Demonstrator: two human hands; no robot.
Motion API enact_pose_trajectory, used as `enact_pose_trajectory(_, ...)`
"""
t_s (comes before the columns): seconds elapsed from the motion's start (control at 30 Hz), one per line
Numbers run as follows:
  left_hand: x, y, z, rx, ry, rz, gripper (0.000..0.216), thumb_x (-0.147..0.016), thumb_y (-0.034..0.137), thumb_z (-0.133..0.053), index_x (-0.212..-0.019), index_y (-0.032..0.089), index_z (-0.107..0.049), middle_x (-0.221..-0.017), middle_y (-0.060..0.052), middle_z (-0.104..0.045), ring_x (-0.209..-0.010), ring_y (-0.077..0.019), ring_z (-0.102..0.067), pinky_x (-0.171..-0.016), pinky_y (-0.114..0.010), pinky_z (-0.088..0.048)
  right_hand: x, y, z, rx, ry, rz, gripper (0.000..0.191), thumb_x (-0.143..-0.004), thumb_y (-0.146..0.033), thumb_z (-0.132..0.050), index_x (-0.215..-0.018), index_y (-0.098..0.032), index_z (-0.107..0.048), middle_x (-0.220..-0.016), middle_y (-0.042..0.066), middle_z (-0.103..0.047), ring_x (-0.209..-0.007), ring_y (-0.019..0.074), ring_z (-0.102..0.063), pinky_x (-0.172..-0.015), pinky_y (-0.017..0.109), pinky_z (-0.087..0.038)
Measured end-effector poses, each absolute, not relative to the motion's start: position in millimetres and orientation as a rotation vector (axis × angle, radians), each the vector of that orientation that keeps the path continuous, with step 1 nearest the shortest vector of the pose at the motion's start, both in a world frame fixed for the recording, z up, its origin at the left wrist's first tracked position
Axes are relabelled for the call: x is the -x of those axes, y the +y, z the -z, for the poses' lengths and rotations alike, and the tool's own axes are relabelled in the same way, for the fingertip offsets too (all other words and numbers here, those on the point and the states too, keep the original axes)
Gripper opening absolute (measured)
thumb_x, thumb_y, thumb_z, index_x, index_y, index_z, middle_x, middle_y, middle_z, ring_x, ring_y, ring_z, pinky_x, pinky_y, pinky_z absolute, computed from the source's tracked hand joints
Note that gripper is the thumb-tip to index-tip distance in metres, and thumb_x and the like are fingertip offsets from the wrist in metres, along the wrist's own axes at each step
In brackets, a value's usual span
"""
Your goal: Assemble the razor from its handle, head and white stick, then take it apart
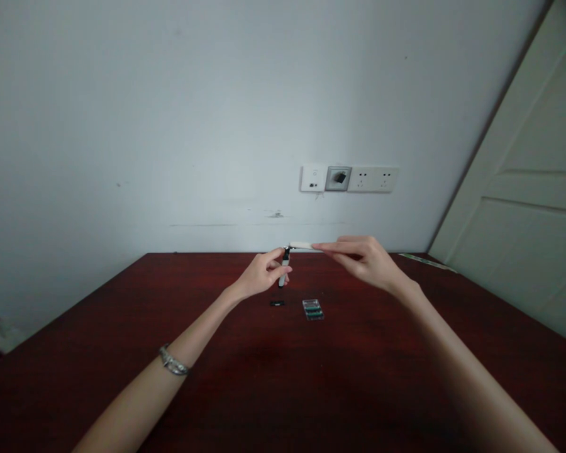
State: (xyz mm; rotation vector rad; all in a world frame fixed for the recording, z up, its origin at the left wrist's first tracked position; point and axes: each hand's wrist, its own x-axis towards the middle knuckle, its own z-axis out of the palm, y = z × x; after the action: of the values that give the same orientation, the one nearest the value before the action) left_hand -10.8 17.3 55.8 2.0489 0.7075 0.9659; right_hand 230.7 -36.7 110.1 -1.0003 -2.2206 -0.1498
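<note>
My left hand [260, 277] is closed around a slim white-and-black handheld device [283, 269], held nearly upright above the table. Its exact kind is too small to make out. At the top of the device lies a thin white strip-like piece [300, 245], pointing to the right. The fingertips of my right hand [370, 261] pinch the far end of this white piece. Whether the piece is joined to the device or only touches it, I cannot tell. Below my hands, a clear plastic case [313, 302] with green cells, apparently batteries, rests beside a small flat black piece [277, 303].
The dark red wooden table [264, 390] reaches back to a pale wall [170, 126]. Sockets [372, 179] and a black plug [340, 178] are on the wall. A pale strip [427, 261] lies at the back right, near a white door [538, 220].
</note>
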Motion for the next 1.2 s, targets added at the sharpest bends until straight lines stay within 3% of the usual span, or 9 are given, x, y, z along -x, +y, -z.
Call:
enact_pose_trajectory(0.33,10,18,-51,-2.087,0.735,-0.937,0.018,-0.081,0.029,-0.055,-0.088,0.014,-0.049,-0.066,-0.003,-0.064,-0.059,-0.0138,-0.062,-0.06,-0.027,-0.049,-224,-39,-111,0.942,-2.216,-0.011,0.031,-0.089,-0.03,-0.046,-0.113,-0.025,-0.065,-0.072,0.003,-0.068,-0.059,0.012,-0.054,-0.057,0.024,-0.039)
enact_pose_trajectory(0.57,12,20,-50,-2.119,0.747,-0.937,0.015,-0.081,0.028,-0.055,-0.087,0.015,-0.048,-0.066,-0.004,-0.064,-0.059,-0.014,-0.061,-0.06,-0.027,-0.048,-238,-31,-109,0.929,-2.221,-0.12,0.029,-0.086,-0.028,-0.05,-0.109,-0.025,-0.067,-0.101,0.005,-0.071,-0.083,0.0173,-0.064,-0.072,0.028,-0.046)
enact_pose_trajectory(0.87,11,19,-50,-2.139,0.757,-0.943,0.014,-0.081,0.028,-0.055,-0.083,0.015,-0.049,-0.066,-0.003,-0.064,-0.061,-0.0144,-0.062,-0.061,-0.026,-0.048,-223,-35,-108,0.909,-2.242,-0.062,0.03,-0.088,-0.027,-0.048,-0.112,-0.025,-0.066,-0.077,0.003,-0.071,-0.061,0.0117,-0.057,-0.059,0.024,-0.041)
enact_pose_trajectory(1.2,14,22,-48,-2.116,0.759,-0.965,0.015,-0.081,0.029,-0.054,-0.085,0.015,-0.049,-0.067,-0.004,-0.065,-0.063,-0.0141,-0.062,-0.062,-0.026,-0.048,-240,-28,-107,0.919,-2.194,-0.092,0.029,-0.086,-0.03,-0.05,-0.108,-0.024,-0.068,-0.093,0.006,-0.072,-0.074,0.0162,-0.062,-0.067,0.028,-0.046)
